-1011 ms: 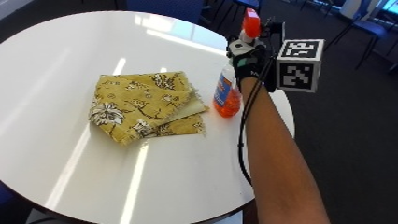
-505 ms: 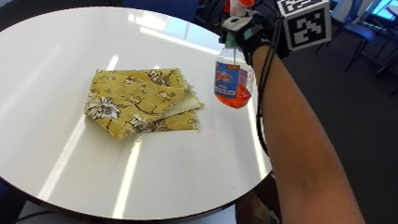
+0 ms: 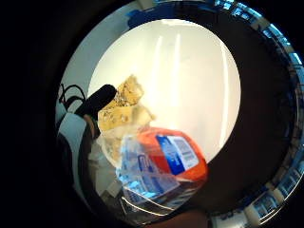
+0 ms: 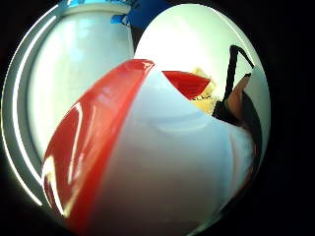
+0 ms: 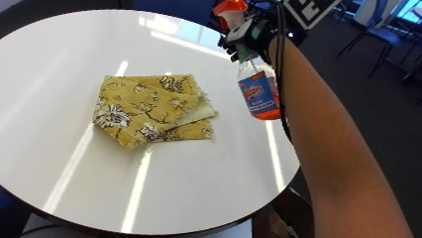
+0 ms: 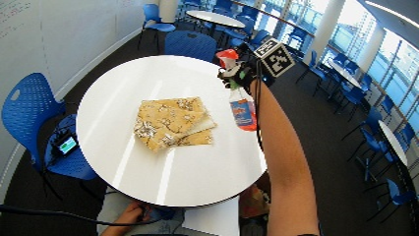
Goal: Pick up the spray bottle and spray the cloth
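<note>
Yellow patterned fabric, one cloth (image 5: 153, 111), lies folded near the middle of the round white counter (image 5: 79, 54), its layers fanned so a pale underside shows at the edge nearest the bottle. There is one bottle (image 5: 258, 94): clear plastic, orange liquid in its lower part, a blue and red label, and an orange-red sprayer head at the top. One gloved hand (image 5: 254, 32) is at work.

The fingers (image 5: 232, 43) are curled round the bottle's neck just under the sprayer head. I cannot tell whether any of them is on the trigger. The bottle hangs from the hand, roughly upright with its base tipped slightly outward, and appears lifted off the counter, above its right edge. It is just beside the cloth, apart from it, with the sprayer nozzle facing over the counter toward the cloth's side.

The bare forearm runs up from the lower right of the outside view to the hand at the top, wrist above the counter's far right rim. In the little finger side palm view the bottle (image 3: 161, 164) fills the near field, with the cloth (image 3: 121, 107) beyond it on the counter. In the thumb side palm view the red and white sprayer head (image 4: 147, 157) fills most of the picture.
</note>
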